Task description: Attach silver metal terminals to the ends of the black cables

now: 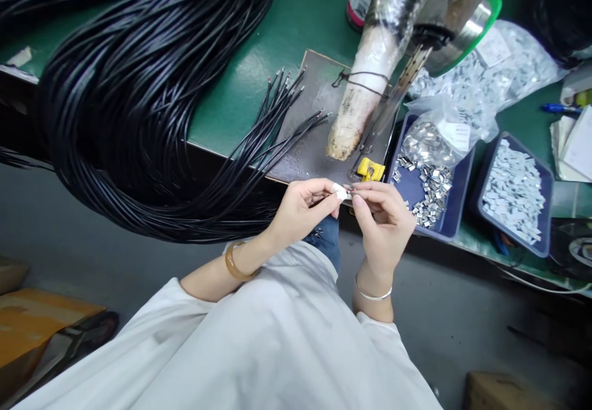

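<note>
My left hand (pixel 303 209) and my right hand (pixel 386 219) meet at the front edge of the bench, fingertips pinched close together. Between them shows a small dark cable end (pixel 350 190) with a reddish tip, mostly hidden by the fingers. White tape wraps a fingertip of my left hand. A large bundle of black cables (pixel 139 89) lies to the left, several stripped ends resting on a dark board (pixel 305 145). Just beyond my fingers sits a yellow piece (pixel 370 169), below a soldering-iron-like metal rod (pixel 393 105) and a plastic-wrapped duct (pixel 356 102).
Right of my hands stands a blue tray (pixel 456 213) of small metal clips, partly under a plastic bag (pixel 435 139). Farther right is another tray (pixel 548 213) of pale flat pieces. Behind lie a larger bag (pixel 518 71) and a green-rimmed spool (pixel 467 40).
</note>
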The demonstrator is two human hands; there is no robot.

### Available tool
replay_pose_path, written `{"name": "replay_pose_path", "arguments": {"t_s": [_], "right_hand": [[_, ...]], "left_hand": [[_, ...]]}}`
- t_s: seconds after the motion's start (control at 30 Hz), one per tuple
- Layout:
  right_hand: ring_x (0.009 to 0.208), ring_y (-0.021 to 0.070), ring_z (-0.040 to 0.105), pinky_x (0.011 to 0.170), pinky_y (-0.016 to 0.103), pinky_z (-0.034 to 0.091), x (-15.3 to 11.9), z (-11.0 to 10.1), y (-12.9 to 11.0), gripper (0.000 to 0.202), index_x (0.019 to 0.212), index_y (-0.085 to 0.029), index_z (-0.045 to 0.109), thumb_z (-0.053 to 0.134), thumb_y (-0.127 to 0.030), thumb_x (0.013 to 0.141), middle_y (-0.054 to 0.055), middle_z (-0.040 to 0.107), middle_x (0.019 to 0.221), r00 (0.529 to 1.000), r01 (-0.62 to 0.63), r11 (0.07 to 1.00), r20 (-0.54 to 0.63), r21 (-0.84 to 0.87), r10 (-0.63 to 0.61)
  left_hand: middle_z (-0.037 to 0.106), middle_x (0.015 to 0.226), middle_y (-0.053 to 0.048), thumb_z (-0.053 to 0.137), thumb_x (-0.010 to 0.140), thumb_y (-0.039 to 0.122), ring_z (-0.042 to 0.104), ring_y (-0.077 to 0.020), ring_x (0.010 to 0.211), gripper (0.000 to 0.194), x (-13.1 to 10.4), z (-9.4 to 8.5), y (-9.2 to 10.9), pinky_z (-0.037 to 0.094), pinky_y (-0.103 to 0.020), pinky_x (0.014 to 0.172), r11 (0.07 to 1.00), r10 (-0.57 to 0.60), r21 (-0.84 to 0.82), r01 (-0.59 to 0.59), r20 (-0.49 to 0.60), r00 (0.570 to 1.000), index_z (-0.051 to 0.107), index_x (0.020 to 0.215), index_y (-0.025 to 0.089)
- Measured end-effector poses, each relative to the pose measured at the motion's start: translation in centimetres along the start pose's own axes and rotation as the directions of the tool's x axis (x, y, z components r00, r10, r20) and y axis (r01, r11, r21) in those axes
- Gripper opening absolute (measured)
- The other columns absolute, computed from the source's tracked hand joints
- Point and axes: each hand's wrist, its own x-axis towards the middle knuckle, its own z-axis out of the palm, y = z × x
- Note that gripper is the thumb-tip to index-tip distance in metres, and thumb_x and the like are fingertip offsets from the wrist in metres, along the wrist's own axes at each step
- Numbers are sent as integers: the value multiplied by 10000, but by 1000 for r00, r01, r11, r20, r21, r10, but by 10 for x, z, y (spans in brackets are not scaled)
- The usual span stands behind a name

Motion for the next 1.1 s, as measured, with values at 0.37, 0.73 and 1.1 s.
{"name": "replay_pose_path", "arguments": {"t_s": [0.37, 0.73, 1.1], "right_hand": [[856, 145, 710, 689, 280, 610, 0, -5, 2, 27, 853, -218, 712, 692, -202, 862, 26, 725, 924, 999, -4, 1000, 41, 23, 3], [898, 165, 716, 811, 365, 624, -8, 4, -3, 68, 848, -235, 691, 682, -168, 856, 13, 722, 950, 990, 128, 983, -47, -131, -135], [920, 187, 729, 777, 397, 630, -4, 3, 1, 189, 1036, -268, 676, 579, -149, 925, 24, 738, 998, 922, 271, 946, -233, -177, -308]], "left_hand": [[712, 730, -30, 714, 822, 188, 565, -93, 600, 66, 2, -8, 2, 449, -214, 592, 921, 232, 303, -247, 82, 969, 747, 787, 142], [602, 628, 19, 593, 939, 377, 439, -59, 449, 240, -9, -5, 1, 352, -202, 452, 994, -42, 103, 26, 153, 987, 561, 826, 168], [556, 581, 39, 766, 760, 246, 454, -54, 510, 140, 4, -4, 6, 363, -188, 493, 998, -55, -39, 55, -8, 998, 685, 767, 131]]}}
